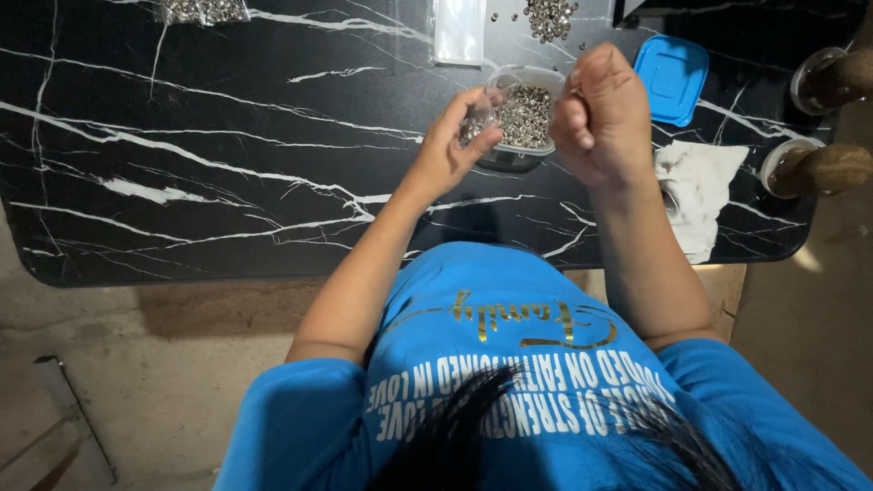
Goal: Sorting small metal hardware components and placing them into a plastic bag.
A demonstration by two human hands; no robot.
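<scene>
A clear plastic tub (526, 116) filled with small silver metal pieces stands on the black marble-patterned table (227, 164). My left hand (450, 150) is at the tub's left rim, thumb and fingers pinched on a small clear packet (476, 120) that seems to hold some of the silver pieces. My right hand (602, 114) is curled into a fist just over the tub's right rim. Whatever is inside the fist is hidden.
A blue lid (671, 77) lies right of the tub, with a crumpled white cloth (702, 186) nearer me. Loose silver pieces (548, 16) and a flat clear bag (459, 32) lie at the far edge. Another bag of pieces (202, 9) lies far left. Two round brown objects (818, 168) sit at the right edge.
</scene>
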